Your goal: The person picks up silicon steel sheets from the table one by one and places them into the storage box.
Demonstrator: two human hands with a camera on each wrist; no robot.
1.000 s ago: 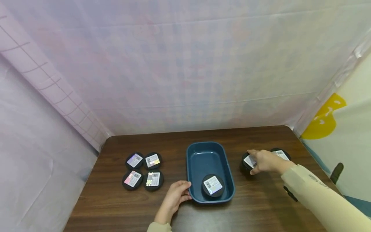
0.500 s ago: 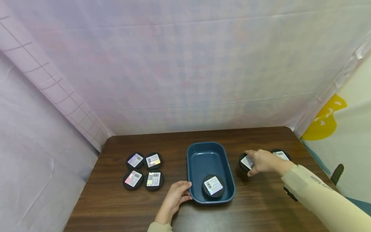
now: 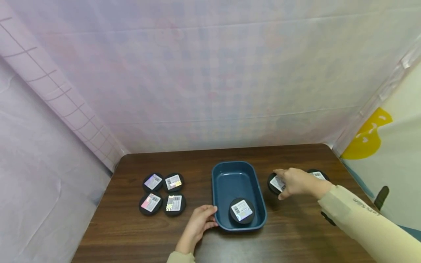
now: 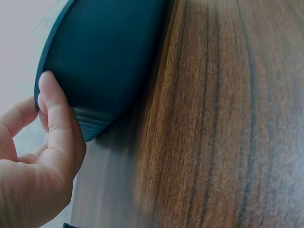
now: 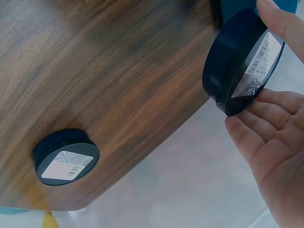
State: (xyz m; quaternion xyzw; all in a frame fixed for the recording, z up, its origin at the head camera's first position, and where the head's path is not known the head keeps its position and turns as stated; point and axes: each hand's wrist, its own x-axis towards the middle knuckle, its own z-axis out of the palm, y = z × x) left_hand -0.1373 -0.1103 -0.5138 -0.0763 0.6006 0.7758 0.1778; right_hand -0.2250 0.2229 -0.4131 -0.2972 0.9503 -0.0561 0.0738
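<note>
My left hand (image 3: 198,223) pinches the near left rim of a dark blue rectangular tray (image 3: 234,185). In the left wrist view, several fingers lie against the outer wall of the tray (image 4: 107,57). One round black container (image 3: 241,211) with a white barcode label sits label up at the tray's near end. To the right of the tray, my right hand (image 3: 297,182) grips a similar black container (image 3: 276,184) by its edge. The right wrist view shows thumb and fingers on opposite sides of that container (image 5: 237,61), its label facing the palm.
Several black labelled containers (image 3: 163,193) stand grouped in two rows left of the tray. Another container (image 3: 318,174) stands at the far right, partly behind the right hand. All rest on a brown wooden table (image 3: 131,233) with cloth-covered walls (image 3: 210,80) behind and at the sides.
My right hand has moved slightly left, towards the tray, carrying the black container with it. The left hand and the tray have stayed in place.
</note>
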